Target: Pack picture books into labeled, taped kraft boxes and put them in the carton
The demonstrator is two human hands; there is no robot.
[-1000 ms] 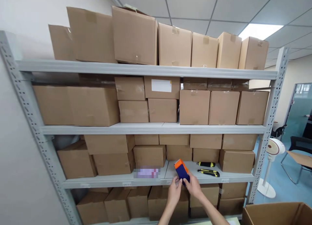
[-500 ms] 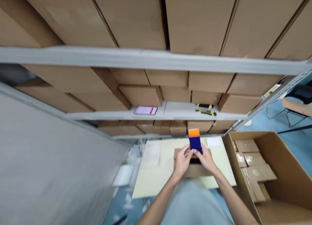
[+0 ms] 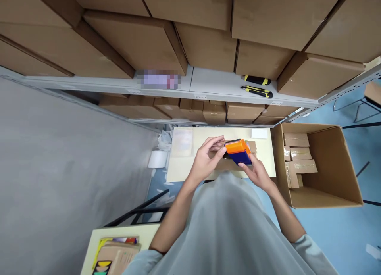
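A small box with an orange top and dark blue body is held in front of me, tilted on its side. My right hand grips its lower right end from below. My left hand touches its left end with curled fingers. Both hands hover over a small pale yellow table, where a brown cardboard piece lies under the box.
A grey metal shelf packed with cardboard boxes stands ahead; two yellow-black utility knives lie on it. An open carton with taped packets sits on the blue floor at right. Another table corner with papers is at lower left.
My view has dropped from the shelves to the table and my body. The box came down from the shelf level and turned onto its side, both hands still on it.
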